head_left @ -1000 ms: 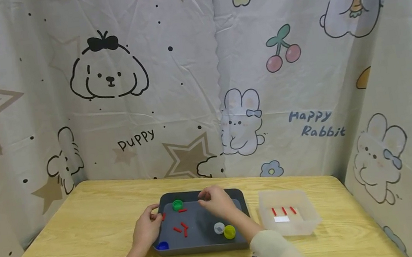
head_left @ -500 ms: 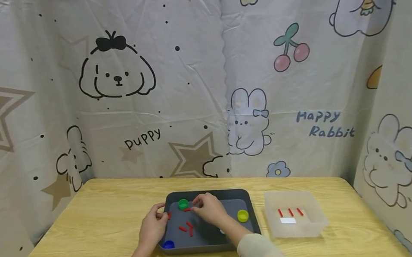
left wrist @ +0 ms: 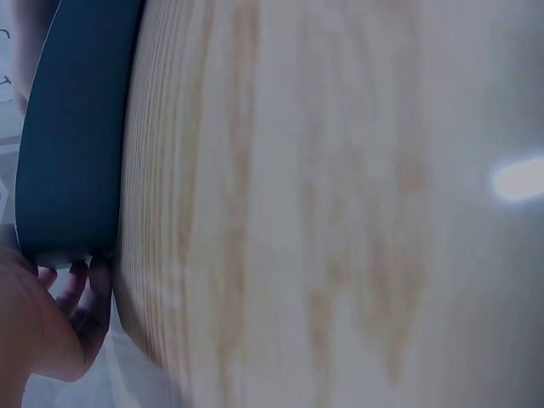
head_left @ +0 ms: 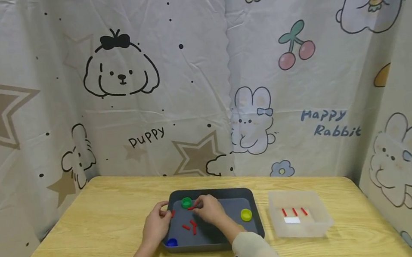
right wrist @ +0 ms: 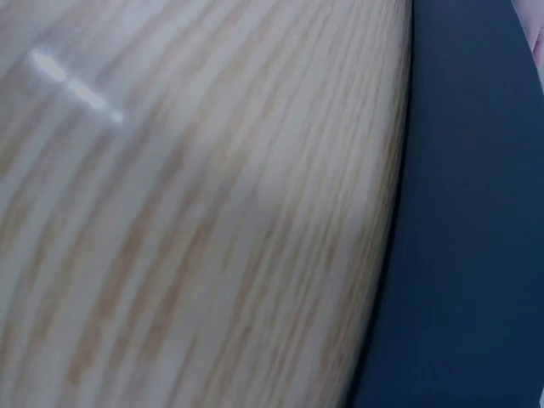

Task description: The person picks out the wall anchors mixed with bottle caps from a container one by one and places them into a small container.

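Observation:
My left hand grips the left wall of a dark grey tray; in the left wrist view its fingers curl against the tray's outer side. A short red stick lies by the left thumb. Over the tray, my right hand pinches the right end of another red stick, just below a green bottle cap. Several red sticks lie loose on the tray floor. A blue cap sits in the front left corner and a yellow cap at the right.
Right of the tray stands a translucent plastic box with 3 red sticks and a white label. A patterned curtain borders the wooden table. Part of another yellow cap shows beside the right wrist.
My right hand has come down and leftward to the red stick near the green cap. The right forearm now hides the white cap. My left hand stays at the tray wall; the view shifts slightly.

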A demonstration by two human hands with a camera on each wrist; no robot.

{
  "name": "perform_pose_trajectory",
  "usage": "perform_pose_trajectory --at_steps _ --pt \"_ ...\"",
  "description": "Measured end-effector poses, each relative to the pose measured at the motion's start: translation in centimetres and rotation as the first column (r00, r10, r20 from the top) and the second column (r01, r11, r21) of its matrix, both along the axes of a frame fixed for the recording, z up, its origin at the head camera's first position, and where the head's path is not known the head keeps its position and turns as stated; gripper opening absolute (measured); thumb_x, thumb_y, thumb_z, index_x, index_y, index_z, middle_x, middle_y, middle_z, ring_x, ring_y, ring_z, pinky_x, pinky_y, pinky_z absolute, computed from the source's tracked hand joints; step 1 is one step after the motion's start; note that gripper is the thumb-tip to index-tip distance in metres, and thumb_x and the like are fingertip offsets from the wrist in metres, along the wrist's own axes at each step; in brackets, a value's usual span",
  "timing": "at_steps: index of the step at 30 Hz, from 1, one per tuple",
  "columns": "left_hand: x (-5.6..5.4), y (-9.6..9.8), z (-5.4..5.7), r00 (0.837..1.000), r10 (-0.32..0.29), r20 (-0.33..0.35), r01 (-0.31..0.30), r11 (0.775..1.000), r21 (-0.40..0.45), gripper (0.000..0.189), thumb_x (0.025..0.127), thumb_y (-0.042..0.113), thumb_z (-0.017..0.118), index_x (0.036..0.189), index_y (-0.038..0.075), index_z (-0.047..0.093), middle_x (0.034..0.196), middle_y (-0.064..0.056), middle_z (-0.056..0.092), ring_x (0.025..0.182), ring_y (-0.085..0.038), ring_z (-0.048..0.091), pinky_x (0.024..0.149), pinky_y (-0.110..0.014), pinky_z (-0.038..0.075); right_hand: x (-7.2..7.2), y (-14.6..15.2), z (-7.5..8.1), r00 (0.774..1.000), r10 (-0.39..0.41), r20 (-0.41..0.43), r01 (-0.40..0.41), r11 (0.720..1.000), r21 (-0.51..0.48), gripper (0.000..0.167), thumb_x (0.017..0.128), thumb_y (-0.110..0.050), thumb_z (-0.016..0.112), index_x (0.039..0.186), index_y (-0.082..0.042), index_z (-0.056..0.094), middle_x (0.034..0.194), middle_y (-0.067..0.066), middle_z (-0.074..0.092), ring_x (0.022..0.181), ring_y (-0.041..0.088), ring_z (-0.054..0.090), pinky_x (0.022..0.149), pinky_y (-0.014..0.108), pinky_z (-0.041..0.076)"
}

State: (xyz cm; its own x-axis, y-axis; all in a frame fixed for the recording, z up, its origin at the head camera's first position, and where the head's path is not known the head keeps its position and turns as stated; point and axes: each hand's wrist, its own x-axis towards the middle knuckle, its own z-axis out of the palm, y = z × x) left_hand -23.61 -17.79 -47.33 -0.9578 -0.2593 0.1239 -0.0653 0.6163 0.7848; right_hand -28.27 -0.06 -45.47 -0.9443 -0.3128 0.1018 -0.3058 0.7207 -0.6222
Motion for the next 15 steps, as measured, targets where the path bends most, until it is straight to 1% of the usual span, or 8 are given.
perform_pose_trajectory --at_steps 4,9,12,15 --pt "0.0 0.1 0.0 1.000 0.002 0.003 -0.002 1.000 0.002 0.037 0.088 0.017 0.055 0.125 0.011 0.057 0.091 -0.007 0.066 0.077 -0.018 0.060 0.061 -0.028 0.041 -0.1 -0.4 -0.2 1.000 -0.001 0.002 0.001 1.000 -0.002 0.019 0.081 -0.017 0.070 0.097 -0.008 0.068 0.094 0.008 0.060 0.078 0.019 0.058 0.064 0.032 0.045" --pt "0.1 0.3 0.2 1.000 0.005 -0.001 -0.005 1.000 0.009 0.037 0.088 0.017 0.055 0.124 0.010 0.057 0.090 -0.007 0.067 0.076 -0.017 0.061 0.061 -0.029 0.042 -0.1 -0.9 -0.5 1.000 0.001 -0.002 -0.001 0.999 0.042 0.022 0.082 -0.019 0.070 0.101 -0.008 0.069 0.099 0.010 0.062 0.090 0.024 0.059 0.074 0.039 0.048" --pt "0.3 0.3 0.3 1.000 0.003 -0.002 -0.003 1.000 0.010 0.037 0.088 0.017 0.055 0.124 0.009 0.057 0.090 -0.007 0.067 0.076 -0.017 0.061 0.060 -0.029 0.042 0.0 -1.1 -0.6 1.000 -0.007 -0.024 0.009 0.997 0.080 0.020 0.082 -0.019 0.070 0.098 -0.008 0.070 0.098 0.009 0.062 0.093 0.025 0.059 0.076 0.040 0.048" --pt "0.3 0.2 0.4 1.000 0.006 0.001 -0.006 1.000 0.010 0.037 0.089 0.017 0.055 0.125 0.009 0.057 0.090 -0.007 0.067 0.075 -0.016 0.061 0.060 -0.028 0.041 0.0 -1.2 -0.7 0.999 -0.010 -0.050 0.015 0.995 0.100 0.012 0.081 -0.017 0.070 0.090 -0.009 0.071 0.094 0.007 0.062 0.088 0.023 0.058 0.071 0.038 0.047"
